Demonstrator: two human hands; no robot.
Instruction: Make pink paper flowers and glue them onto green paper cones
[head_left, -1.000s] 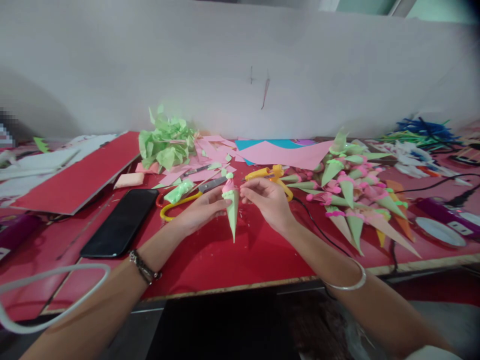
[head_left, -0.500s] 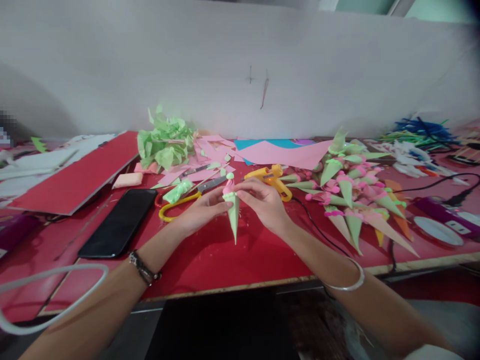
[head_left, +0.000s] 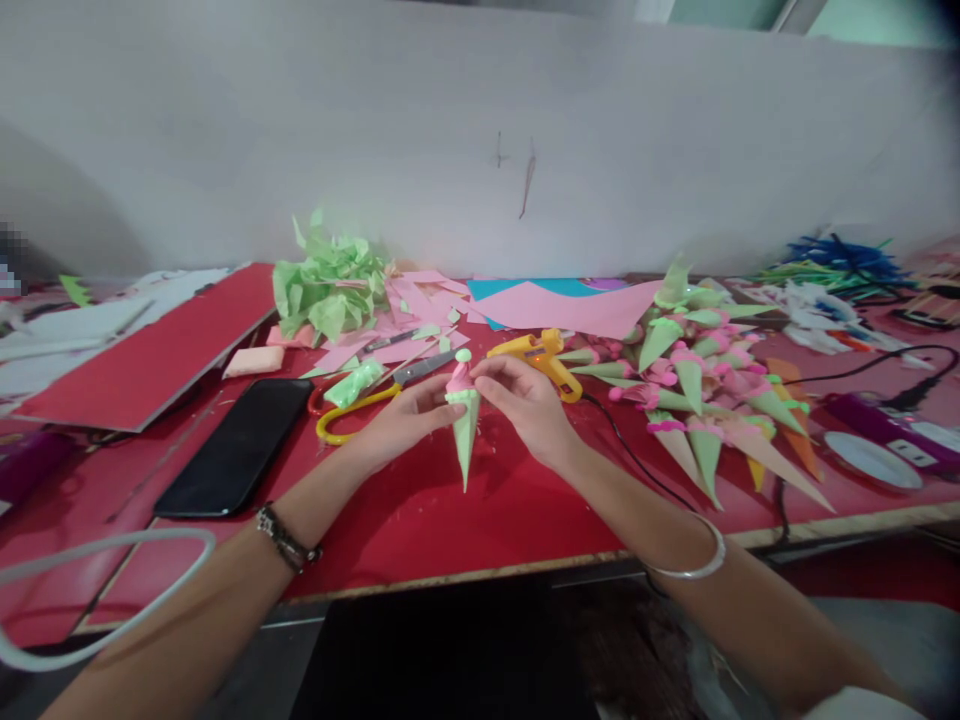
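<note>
A pale green paper cone (head_left: 465, 435) with a pink top and a small green ball on it stands upright, tip down, over the red table (head_left: 480, 520). My left hand (head_left: 401, 420) pinches the cone's upper rim from the left. My right hand (head_left: 525, 400) pinches the pink top from the right. Both hands are closed on it.
A yellow glue gun (head_left: 541, 356) with a black cord lies just behind my right hand. Yellow-handled scissors (head_left: 367, 398) and a black phone (head_left: 232, 445) lie to the left. A heap of finished cones (head_left: 705, 400) is on the right. Crumpled green paper (head_left: 330, 285) and pink scraps sit behind.
My right hand has closed in from the right onto the cone's pink top. The cone has stayed in nearly the same place.
</note>
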